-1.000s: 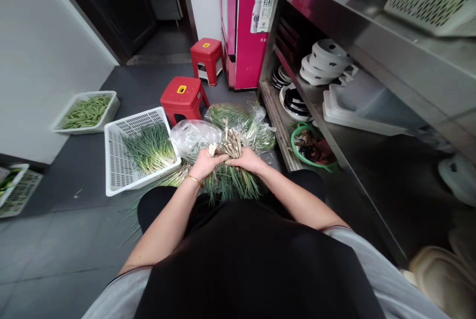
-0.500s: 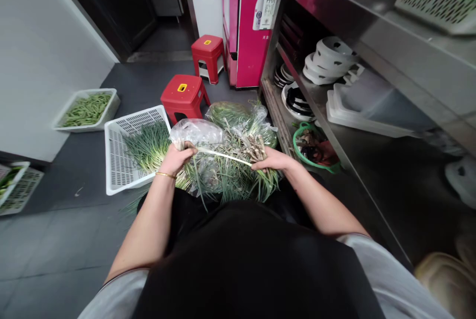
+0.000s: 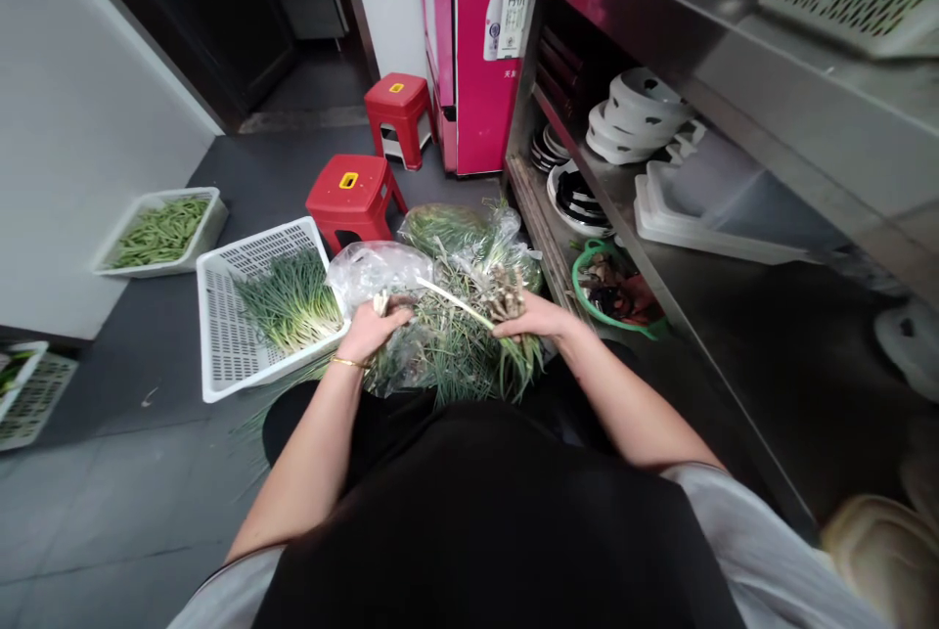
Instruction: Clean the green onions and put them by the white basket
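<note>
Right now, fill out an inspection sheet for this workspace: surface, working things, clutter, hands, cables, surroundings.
Surface: grey tiled floor, with a small scrap on it.
Working things: rooty scallion bunch, one pale stalk jutting from it; white basket holding more scallions.
Clutter: clear plastic bag beside the basket; tangled greens between the hands.
Hands: left hand closed around pale-ended stalks; right hand gripping the rooty bunch.
Cables: nothing seen.
Surroundings: two red stools, pink cabinet, steel shelving on the right.
</note>
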Demonstrator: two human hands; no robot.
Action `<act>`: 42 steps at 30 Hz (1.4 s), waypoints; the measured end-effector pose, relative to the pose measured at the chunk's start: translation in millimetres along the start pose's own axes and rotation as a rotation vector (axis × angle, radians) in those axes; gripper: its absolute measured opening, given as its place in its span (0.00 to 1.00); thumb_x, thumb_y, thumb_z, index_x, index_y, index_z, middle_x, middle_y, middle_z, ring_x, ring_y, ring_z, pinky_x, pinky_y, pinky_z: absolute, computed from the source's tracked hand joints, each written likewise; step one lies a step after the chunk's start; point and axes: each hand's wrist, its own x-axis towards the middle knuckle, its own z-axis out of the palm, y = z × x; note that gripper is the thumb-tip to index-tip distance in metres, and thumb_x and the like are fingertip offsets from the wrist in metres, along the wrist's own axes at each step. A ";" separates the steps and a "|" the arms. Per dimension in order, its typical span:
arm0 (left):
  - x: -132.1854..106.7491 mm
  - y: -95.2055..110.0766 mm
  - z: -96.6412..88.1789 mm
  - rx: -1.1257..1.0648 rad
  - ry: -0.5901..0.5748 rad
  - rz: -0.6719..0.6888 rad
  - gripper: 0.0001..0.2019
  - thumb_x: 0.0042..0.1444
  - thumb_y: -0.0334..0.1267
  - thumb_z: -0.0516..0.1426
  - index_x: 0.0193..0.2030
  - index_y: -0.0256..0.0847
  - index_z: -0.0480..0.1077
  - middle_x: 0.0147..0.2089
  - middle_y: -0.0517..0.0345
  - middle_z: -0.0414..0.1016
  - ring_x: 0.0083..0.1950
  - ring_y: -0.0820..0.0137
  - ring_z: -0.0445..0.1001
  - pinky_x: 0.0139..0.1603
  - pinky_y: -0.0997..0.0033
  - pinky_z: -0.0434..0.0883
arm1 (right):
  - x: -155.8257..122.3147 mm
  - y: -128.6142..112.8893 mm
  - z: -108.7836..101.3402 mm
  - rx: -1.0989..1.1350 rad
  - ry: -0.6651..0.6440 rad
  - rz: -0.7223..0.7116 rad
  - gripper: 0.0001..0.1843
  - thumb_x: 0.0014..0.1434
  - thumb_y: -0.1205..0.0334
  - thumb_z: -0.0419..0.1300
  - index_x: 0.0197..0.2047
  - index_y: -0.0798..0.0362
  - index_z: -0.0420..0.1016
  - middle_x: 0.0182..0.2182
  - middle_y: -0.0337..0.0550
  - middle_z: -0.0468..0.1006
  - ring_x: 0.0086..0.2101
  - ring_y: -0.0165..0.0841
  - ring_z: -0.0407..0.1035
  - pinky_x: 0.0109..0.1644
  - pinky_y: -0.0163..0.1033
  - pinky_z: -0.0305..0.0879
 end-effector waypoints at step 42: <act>8.3 6.2 -8.0 -0.530 0.188 -0.068 0.16 0.39 0.40 0.66 0.34 0.33 0.74 0.16 0.68 0.56 0.15 0.83 0.46 0.16 0.76 0.46 | 53.1 -4.9 9.0 -0.159 0.640 -0.122 0.13 0.48 0.55 0.65 0.29 0.54 0.69 0.19 0.35 0.66 0.19 0.27 0.59 0.23 0.35 0.61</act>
